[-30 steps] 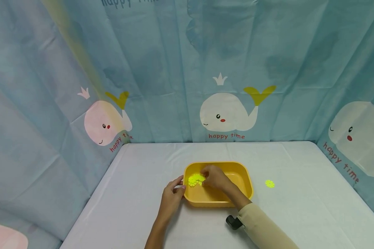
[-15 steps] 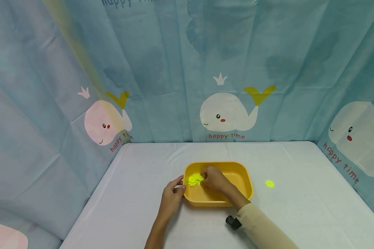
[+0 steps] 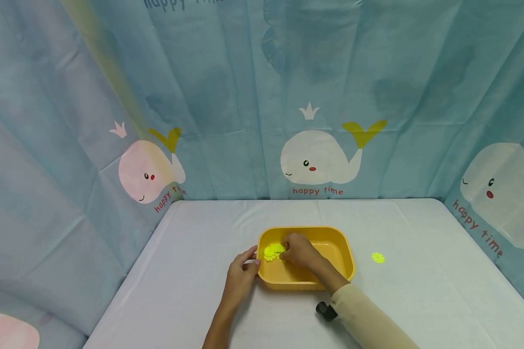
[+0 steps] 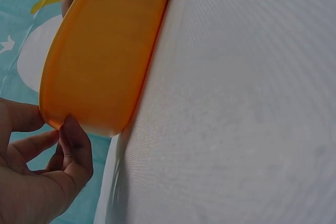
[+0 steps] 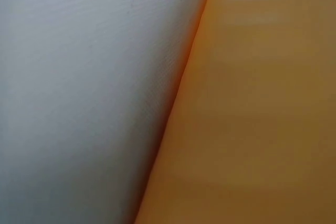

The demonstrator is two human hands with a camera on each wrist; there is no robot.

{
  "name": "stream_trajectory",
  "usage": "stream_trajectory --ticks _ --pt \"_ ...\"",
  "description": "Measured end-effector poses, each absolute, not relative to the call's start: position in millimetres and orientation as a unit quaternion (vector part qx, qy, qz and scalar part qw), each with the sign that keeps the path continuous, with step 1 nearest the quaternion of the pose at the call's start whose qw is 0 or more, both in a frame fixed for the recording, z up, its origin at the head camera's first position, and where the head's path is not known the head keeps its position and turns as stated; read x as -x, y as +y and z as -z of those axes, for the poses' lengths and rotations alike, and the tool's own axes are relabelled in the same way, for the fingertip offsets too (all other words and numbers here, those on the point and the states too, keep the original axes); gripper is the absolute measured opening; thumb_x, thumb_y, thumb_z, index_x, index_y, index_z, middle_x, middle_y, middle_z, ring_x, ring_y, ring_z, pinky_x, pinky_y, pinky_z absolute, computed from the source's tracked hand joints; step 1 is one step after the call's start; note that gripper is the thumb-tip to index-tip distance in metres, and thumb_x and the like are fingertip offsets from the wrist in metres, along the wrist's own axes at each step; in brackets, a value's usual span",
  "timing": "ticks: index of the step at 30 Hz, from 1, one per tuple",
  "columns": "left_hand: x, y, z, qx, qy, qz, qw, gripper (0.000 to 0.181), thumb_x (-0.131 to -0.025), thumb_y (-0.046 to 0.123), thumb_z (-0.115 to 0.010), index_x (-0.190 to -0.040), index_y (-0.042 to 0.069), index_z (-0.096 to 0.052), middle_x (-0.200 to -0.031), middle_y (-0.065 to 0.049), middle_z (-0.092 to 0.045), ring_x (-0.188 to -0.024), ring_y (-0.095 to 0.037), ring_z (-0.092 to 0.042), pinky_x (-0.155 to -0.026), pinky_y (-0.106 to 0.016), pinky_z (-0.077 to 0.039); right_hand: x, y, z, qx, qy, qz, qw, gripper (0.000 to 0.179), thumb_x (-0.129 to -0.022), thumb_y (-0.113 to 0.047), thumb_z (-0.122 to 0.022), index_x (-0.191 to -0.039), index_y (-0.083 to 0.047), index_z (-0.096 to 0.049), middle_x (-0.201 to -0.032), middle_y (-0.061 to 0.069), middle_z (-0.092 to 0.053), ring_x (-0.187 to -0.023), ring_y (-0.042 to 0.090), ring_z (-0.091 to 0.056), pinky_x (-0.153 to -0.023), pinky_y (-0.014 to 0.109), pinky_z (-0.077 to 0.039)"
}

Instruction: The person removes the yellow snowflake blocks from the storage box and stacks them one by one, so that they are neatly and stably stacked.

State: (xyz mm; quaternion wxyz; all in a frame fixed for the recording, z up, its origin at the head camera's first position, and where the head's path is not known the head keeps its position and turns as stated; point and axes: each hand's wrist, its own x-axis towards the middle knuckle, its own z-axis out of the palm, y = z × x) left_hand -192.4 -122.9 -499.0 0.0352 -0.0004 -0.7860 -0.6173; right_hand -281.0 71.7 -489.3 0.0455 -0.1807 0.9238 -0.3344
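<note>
In the head view my right hand (image 3: 300,250) reaches into a yellow-orange plastic tray (image 3: 332,242). Its fingers are bent at a small heap of bright yellow flower-shaped discs (image 3: 271,252) in the tray's left part. I cannot tell whether a disc is between the fingertips, which the hand partly hides. My left hand (image 3: 240,277) is at the tray's left end, fingertips and thumb touching the rim from outside. In the left wrist view the left thumb (image 4: 71,127) lies against the tray's end wall (image 4: 94,93). The right wrist view has only the tray's side (image 5: 252,119) and the cloth.
One more flower-shaped disc (image 3: 378,258) lies on the white tablecloth (image 3: 410,300), right of the tray. A black wrist camera (image 3: 326,311) sits by the beige right sleeve (image 3: 367,317). A blue curtain with printed whales (image 3: 227,111) borders the table behind and at the sides.
The right hand's thumb and fingertips have shifted slightly left over the heap of discs. The left hand and the tray stay in place.
</note>
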Motion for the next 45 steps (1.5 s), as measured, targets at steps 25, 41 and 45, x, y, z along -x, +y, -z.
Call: stream_trajectory --ticks 25,41,45 --pt "193.6 -124.2 500.4 -0.001 -0.791 0.611 0.032 0.044 -0.106 0.014 -0.061 -0.149 0.006 -0.060 -0.131 -0.017 -0.060 -0.110 -0.024 -0.067 -0.083 -0.021 -0.061 279.6 70.8 483.4 0.133 0.918 0.362 0.097 0.030 -0.083 -0.005 -0.088 -0.106 0.001 -0.070 -0.098 0.008 -0.068 -0.086 0.021 -0.057 -0.083 0.036 -0.058" --pt "192.5 -124.6 501.6 0.004 -0.788 0.615 0.030 0.045 -0.107 0.016 -0.062 -0.150 0.006 -0.059 -0.133 -0.019 -0.059 -0.115 -0.028 -0.067 -0.084 -0.021 -0.061 281.4 73.3 485.3 0.145 0.915 0.365 0.094 0.029 -0.084 -0.006 -0.087 -0.108 0.002 -0.073 -0.099 0.010 -0.069 -0.087 0.021 -0.058 -0.085 0.038 -0.058" --pt "192.6 -124.6 501.7 0.003 -0.786 0.618 0.029 0.045 -0.106 0.015 -0.062 -0.150 0.006 -0.060 -0.133 -0.018 -0.058 -0.114 -0.028 -0.067 -0.084 -0.021 -0.061 280.4 72.8 484.3 0.141 0.913 0.371 0.099 0.028 -0.085 -0.005 -0.087 -0.109 0.002 -0.074 -0.100 0.011 -0.070 -0.087 0.021 -0.058 -0.084 0.037 -0.058"
